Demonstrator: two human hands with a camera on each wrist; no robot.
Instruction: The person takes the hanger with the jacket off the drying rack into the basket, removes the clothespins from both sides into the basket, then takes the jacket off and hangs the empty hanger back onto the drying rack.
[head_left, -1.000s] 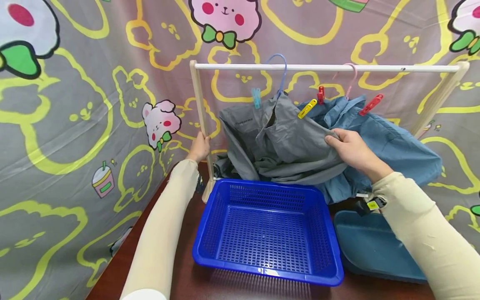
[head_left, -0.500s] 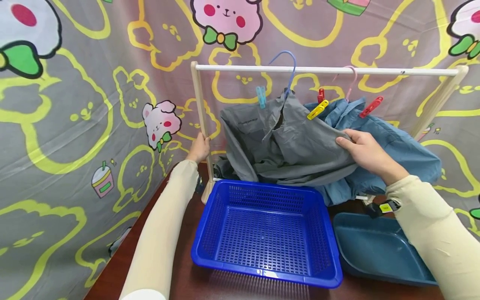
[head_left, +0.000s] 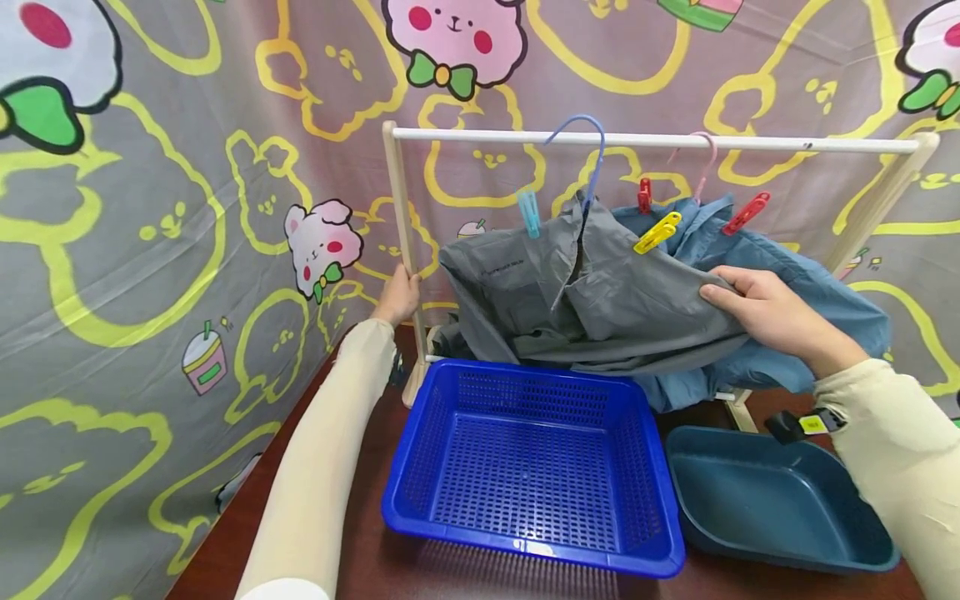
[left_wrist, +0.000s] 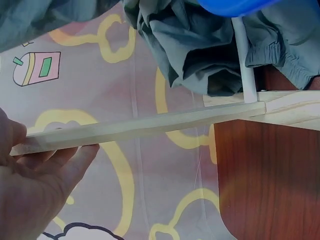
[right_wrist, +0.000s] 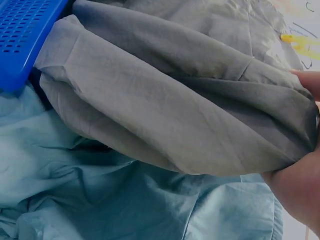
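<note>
My left hand (head_left: 397,298) grips the left wooden post (head_left: 405,212) of a clothes rack; in the left wrist view the fingers (left_wrist: 75,167) wrap round that post. With my right hand (head_left: 780,312) I pinch the right side of a grey jacket (head_left: 622,292), thumb in front, drawing the cloth out sideways. This jacket hangs from a blue hanger (head_left: 598,158) whose hook is at the white rod (head_left: 480,134). A light-blue clothespin (head_left: 529,215) and a yellow clothespin (head_left: 657,233) sit at its shoulders. Loose folds of the jacket (right_wrist: 130,100) fill the right wrist view.
Behind and to the right, a blue jacket (head_left: 817,283) hangs on a pink hanger (head_left: 707,162) with two red clothespins (head_left: 746,214). A blue perforated basket (head_left: 525,547) stands below, in front of the rack. Beside it is a dark teal basin (head_left: 780,492). Patterned curtain surrounds the table.
My right hand has moved right and slightly down with the grey jacket's edge. The blue hanger and its clothespins have shifted right along the rod. My left hand stays on the post.
</note>
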